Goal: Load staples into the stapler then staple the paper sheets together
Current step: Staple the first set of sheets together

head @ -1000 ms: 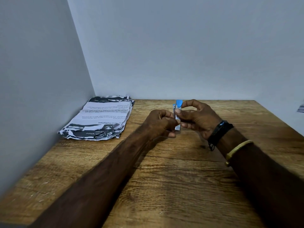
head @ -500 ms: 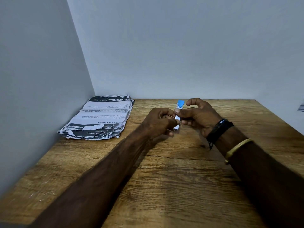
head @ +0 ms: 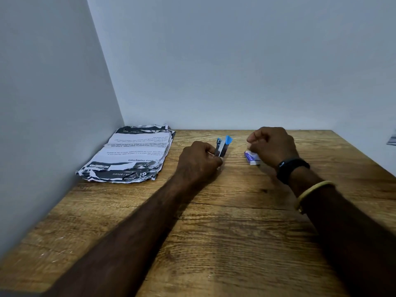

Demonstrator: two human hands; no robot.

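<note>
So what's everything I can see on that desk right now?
stapler: one, blue and silver, opened up, held upright near the desk's middle
staple box: one, small, white and purple, lying below the right hand
paper stack: one pile, white with black print, crumpled, back left corner
desk: one, brown wood grain
walls: two, pale grey, meeting at back left
left hand: gripping the stapler
right hand: fist closed above the staple box; contents hidden; black band and yellow bangle on the wrist
</note>
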